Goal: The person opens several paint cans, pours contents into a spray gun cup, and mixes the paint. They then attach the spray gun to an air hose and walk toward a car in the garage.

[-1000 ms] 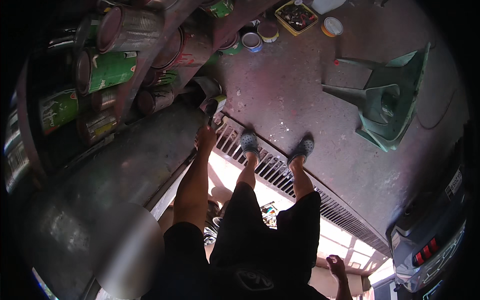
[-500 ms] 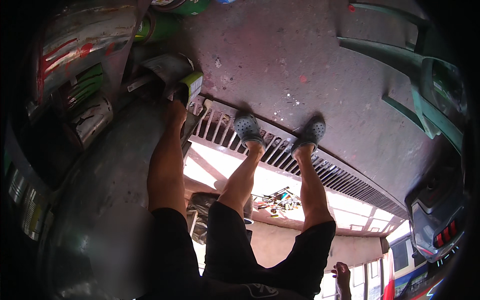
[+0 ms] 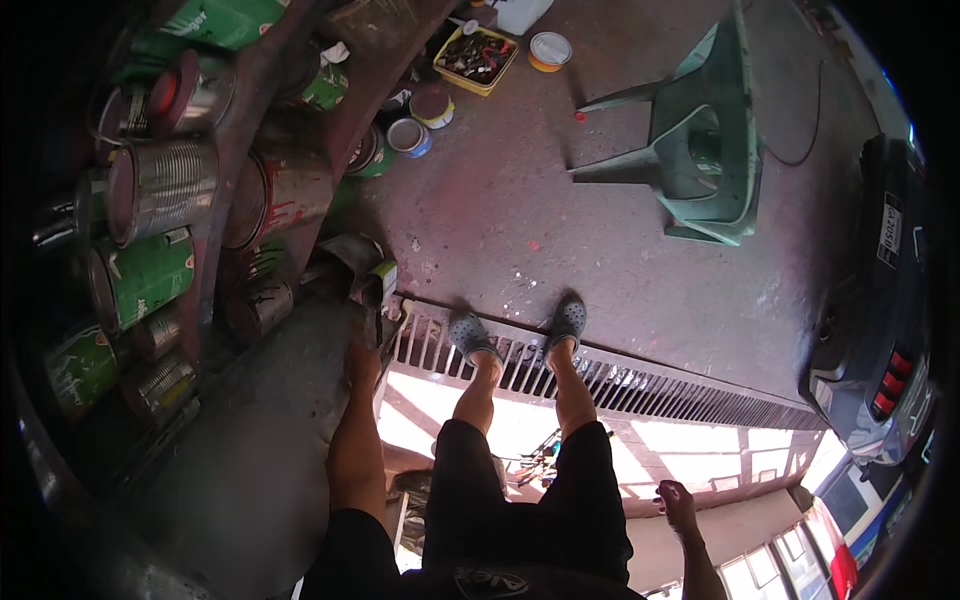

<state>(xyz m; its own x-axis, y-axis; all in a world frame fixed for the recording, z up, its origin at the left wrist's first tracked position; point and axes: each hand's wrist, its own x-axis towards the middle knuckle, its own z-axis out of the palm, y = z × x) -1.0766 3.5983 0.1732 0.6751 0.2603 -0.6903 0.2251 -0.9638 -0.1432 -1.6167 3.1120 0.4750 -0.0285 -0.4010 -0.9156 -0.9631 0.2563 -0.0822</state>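
My left hand (image 3: pixel 362 362) reaches down at the left, close to a small green-and-white rectangular container (image 3: pixel 380 284) on a low surface. Shadow covers its fingers, so I cannot see whether they grip anything. A dark narrow piece lies just beyond the fingertips, too dim to name. My right hand (image 3: pixel 678 502) hangs at the lower right, away from any object. Its fingers are loosely bent and a little apart, with nothing visible in them. Between my arms, my feet in grey clogs (image 3: pixel 470 338) stand at a metal floor grate (image 3: pixel 640 382).
Several paint cans (image 3: pixel 165 185) fill shelves at the left. On the floor are a yellow tub (image 3: pixel 466 84) of small items, an orange-rimmed can (image 3: pixel 549 50) and a blue can (image 3: pixel 409 137). A green plastic chair (image 3: pixel 690 150) and a dark car (image 3: pixel 865 330) are at the right.
The view has tilted up, bringing in more shelves, cans and the whole chair. My left hand remains near the green-and-white container. My right arm shows more fully, still apart from objects.
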